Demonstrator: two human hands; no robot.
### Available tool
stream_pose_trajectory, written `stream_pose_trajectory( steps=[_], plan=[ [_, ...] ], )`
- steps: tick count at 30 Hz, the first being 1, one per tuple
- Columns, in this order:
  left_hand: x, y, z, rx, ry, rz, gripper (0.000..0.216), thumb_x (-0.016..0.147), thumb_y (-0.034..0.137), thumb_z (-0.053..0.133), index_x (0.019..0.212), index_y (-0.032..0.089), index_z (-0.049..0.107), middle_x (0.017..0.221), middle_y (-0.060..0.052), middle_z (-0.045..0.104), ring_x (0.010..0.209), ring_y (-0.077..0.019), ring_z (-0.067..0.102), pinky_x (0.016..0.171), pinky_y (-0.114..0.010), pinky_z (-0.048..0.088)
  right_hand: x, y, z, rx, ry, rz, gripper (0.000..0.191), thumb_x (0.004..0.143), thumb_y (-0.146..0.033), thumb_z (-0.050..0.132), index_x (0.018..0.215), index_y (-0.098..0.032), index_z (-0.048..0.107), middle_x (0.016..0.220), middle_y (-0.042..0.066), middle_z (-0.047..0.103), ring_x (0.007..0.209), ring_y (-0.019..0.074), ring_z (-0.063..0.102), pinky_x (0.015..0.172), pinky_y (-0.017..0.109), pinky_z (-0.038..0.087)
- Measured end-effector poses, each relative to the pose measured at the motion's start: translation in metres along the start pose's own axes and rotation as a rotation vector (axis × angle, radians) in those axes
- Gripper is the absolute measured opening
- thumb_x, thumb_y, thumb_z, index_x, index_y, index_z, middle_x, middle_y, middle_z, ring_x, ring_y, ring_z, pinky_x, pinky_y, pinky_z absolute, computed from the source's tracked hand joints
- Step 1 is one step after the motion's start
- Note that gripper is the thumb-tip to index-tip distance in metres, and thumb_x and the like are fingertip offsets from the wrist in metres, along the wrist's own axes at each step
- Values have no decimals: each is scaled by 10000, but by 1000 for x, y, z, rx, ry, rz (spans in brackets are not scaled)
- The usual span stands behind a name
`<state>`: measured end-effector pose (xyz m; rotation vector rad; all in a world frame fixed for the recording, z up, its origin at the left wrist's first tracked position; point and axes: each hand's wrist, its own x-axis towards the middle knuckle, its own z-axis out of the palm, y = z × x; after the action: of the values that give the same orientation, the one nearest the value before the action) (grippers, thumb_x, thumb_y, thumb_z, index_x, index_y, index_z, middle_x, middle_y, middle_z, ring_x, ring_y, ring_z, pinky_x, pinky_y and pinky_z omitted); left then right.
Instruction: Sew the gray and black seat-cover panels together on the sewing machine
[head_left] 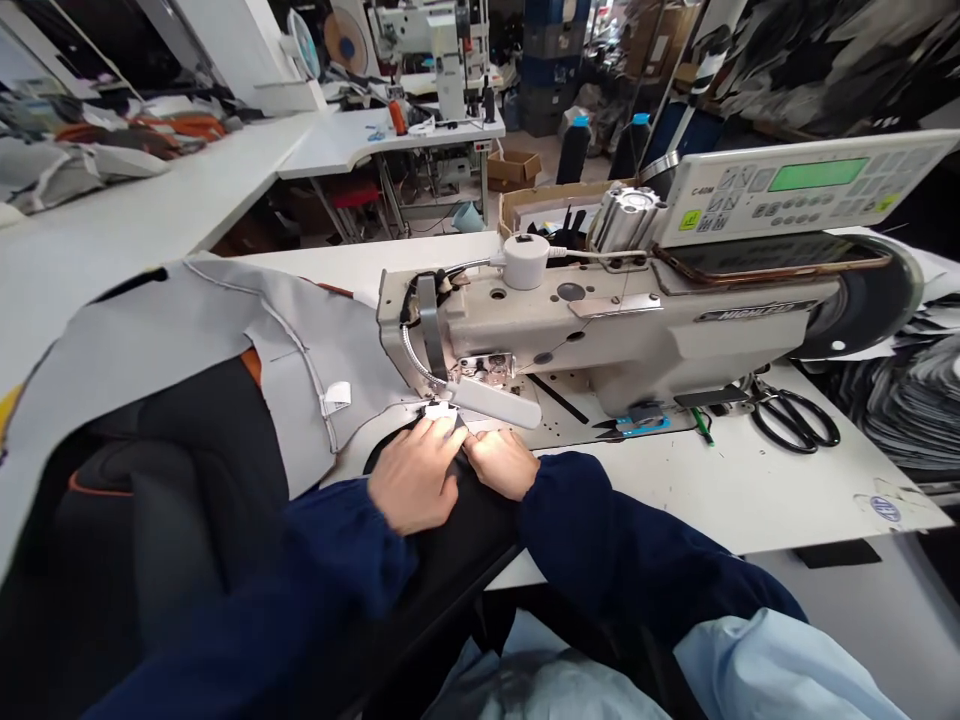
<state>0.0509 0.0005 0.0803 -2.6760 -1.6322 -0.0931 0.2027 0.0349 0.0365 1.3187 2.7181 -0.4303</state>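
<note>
Both hands, the left [414,475] and the right [501,463], lie flat and unclenched, pressing a black fabric panel [465,530] down beside the needle of a sewing machine [600,340] (a lamp head [495,400] hides the presser foot), seemingly guiding a seam, which calls for steady feeding onward.

A grey panel [202,340] is spread to the left of the sewing machine [600,330], with a stitched seam running along it and a small white tag [337,397] fixed at its edge. A black panel [457,530] is gathered beneath the left hand [415,475] and the right hand [501,463]. Both hands are laid on the black fabric side by side, fingertips almost meeting, just in front of the machine's needle area.
</note>
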Motion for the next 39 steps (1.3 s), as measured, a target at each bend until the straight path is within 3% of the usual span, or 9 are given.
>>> stream_pose_trajectory(
  steps=[4,8,17,22,24,29,33,36,39],
  plan=[
    [24,1,39,100,-84,-161,363,755,118,435,1066,72,617,1047,-149,588,1003,-271,514,845,-364,477,-1,3,-1,21,-17,-5,366,950,-231,276,1144,-123,568,891,158,665,867,271,635,682,331,458],
    [24,-14,54,79,-51,-184,328,785,78,367,915,126,664,961,-126,583,941,-238,516,836,-341,468,-1,7,0,48,14,-17,358,956,-239,283,1105,-143,593,890,146,662,921,262,612,692,314,443],
    [34,-14,59,-126,-11,-228,275,809,145,409,875,148,676,936,-116,603,960,-227,527,865,-343,447,14,13,12,58,90,-132,282,912,-150,351,1024,-94,603,917,143,637,854,219,603,732,315,450],
    [33,-19,51,-166,-4,-221,288,815,134,386,833,151,674,876,-94,607,912,-201,540,838,-305,452,19,15,19,-104,300,-216,343,934,-141,294,1152,-61,547,999,171,603,986,260,549,865,401,424],
    [28,-19,44,-119,-12,-239,300,791,110,385,841,153,677,885,-95,601,896,-208,535,804,-309,457,16,20,18,-92,345,-338,354,960,-235,290,1097,-73,574,1033,171,587,1000,262,533,873,412,422],
    [17,-17,36,-57,-27,-229,325,774,79,378,795,176,688,865,-83,593,848,-212,517,738,-318,452,-3,26,26,114,306,-830,462,930,-437,388,1145,-61,550,1185,196,541,1119,238,479,976,413,372],
    [17,-32,41,-231,31,-153,318,810,136,388,845,170,702,945,-75,650,910,-210,546,829,-328,459,-18,23,40,166,270,-835,726,845,-576,479,1272,10,443,1351,267,403,1313,297,314,1052,469,287],
    [20,-53,42,-472,6,-246,310,823,222,401,854,173,706,903,-50,686,867,-192,595,848,-306,476,-23,22,41,165,226,-830,858,778,-631,538,1323,12,382,1391,270,357,1346,320,258,1070,499,246],
    [21,-65,42,-557,-16,-310,318,825,282,398,782,185,698,831,-33,696,829,-187,615,822,-293,493,-21,24,36,200,249,-781,720,817,-585,525,1291,-50,438,1393,233,378,1341,292,278,1061,469,276]
  ],
)
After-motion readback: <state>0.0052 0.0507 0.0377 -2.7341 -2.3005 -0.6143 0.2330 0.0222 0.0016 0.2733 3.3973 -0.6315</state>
